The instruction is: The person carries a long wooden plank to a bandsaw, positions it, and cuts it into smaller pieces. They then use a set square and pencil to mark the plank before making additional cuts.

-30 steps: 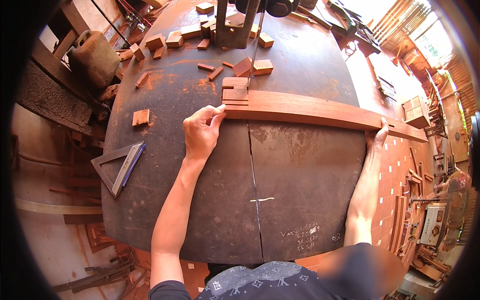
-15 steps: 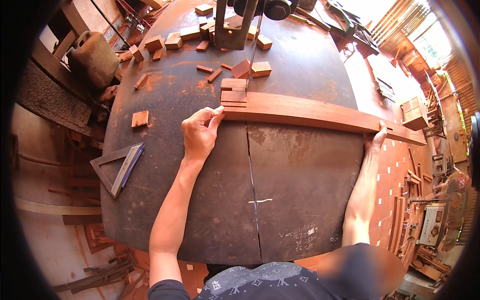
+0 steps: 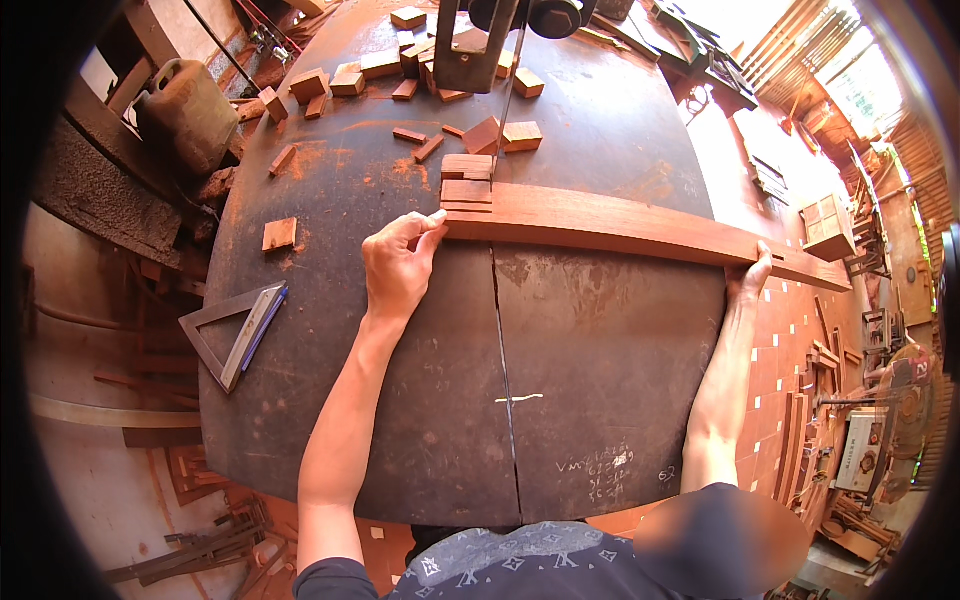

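A long reddish wooden beam lies across the dark metal saw table, its left end cut with slots. The thin upright bandsaw blade meets the beam's far side close to that slotted end. My left hand is closed, thumb and fingers pinching the near corner of the slotted end, left of the blade. Farther right, my right hand grips the beam near the table's right edge, thumb on top and the other fingers mostly hidden beneath. Beyond my right hand, the beam overhangs the table.
Several wooden offcuts lie at the far side under the saw's blade guide. A small wood block and a triangular square with a blue pen rest at the left. A plastic jerrycan stands beyond the left edge.
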Demonstrator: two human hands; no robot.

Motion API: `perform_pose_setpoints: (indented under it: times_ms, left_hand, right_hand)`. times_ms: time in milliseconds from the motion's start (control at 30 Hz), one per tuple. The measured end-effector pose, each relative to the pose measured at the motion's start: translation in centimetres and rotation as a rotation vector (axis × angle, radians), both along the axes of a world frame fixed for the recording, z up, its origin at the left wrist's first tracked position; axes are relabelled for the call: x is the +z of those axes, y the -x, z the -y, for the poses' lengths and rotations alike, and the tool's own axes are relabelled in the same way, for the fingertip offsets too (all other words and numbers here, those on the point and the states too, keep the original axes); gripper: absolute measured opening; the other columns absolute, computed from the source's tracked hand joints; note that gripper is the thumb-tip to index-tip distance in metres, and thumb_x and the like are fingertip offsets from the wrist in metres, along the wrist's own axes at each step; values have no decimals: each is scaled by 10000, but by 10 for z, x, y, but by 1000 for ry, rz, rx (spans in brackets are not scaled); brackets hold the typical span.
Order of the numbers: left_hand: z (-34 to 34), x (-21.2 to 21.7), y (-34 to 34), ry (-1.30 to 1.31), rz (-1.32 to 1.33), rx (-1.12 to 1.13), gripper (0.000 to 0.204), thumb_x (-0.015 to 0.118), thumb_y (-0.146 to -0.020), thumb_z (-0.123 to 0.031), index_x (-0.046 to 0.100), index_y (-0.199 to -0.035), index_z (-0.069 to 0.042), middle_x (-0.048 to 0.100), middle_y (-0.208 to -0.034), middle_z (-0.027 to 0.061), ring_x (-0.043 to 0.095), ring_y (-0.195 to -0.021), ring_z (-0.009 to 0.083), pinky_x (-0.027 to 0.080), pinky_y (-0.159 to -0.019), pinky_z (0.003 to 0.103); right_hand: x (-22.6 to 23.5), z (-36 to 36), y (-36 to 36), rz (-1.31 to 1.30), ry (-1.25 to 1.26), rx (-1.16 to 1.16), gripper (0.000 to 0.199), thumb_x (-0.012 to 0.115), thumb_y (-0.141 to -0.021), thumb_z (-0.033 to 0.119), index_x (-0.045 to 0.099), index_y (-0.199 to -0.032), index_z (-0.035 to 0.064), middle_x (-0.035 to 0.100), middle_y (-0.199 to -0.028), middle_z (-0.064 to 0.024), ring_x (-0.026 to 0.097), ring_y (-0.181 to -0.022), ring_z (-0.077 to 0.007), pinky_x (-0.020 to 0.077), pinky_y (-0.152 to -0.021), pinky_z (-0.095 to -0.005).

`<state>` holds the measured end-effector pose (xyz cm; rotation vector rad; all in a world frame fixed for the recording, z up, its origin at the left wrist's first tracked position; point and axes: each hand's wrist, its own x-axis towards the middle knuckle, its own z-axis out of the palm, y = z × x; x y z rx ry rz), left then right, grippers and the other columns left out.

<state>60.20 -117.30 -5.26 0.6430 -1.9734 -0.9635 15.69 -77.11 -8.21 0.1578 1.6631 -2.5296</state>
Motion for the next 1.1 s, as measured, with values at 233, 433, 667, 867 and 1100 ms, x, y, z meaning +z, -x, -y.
perform_pose_setpoints:
  times_ms: [233, 433, 667, 867, 1100]
  left_hand:
    - [2, -2, 4, -6, -62, 7, 97, 836, -886, 14, 753, -936, 25, 751, -808, 155, 726, -675, 137, 539, -608, 294]
    - [3, -1, 5, -29, -33, -7, 92, 830, -896, 5, 751, -941, 22, 757, -814, 156, 730, -679, 125, 541, -606, 297]
    - [4, -1, 6, -43, -41, -5, 96, 826, -899, 6, 746, -946, 25, 763, -828, 159, 744, -692, 133, 545, -616, 301]
    - [5, -2, 7, -42, -40, -8, 90, 825, -902, 6, 747, -940, 27, 757, -817, 151, 728, -678, 127, 542, -611, 301]
    - [6, -4, 8, -41, -54, -12, 89, 824, -905, 4, 746, -938, 29, 737, -783, 140, 706, -665, 109, 530, -603, 294]
  right_hand:
    - [0, 2, -1, -5, 10, 21, 454, 560, -987, 413, 576, -1320, 106, 656, -1268, -124, 665, -1166, -306, 596, -911, -491]
    - [-1, 1, 1, -23, 5, 11, 450, 576, -981, 404, 572, -1315, 102, 650, -1258, -123, 664, -1161, -314, 601, -909, -501]
    - [1, 3, -1, -16, -18, -17, 445, 588, -978, 395, 569, -1315, 106, 648, -1255, -122, 661, -1164, -320, 600, -906, -507]
    - [0, 2, 0, -20, 9, -3, 438, 591, -981, 385, 573, -1316, 102, 645, -1269, -126, 656, -1181, -317, 598, -912, -510]
    - [-5, 1, 8, -20, 4, 15, 439, 582, -992, 393, 582, -1314, 94, 662, -1251, -121, 673, -1153, -311, 605, -909, -496]
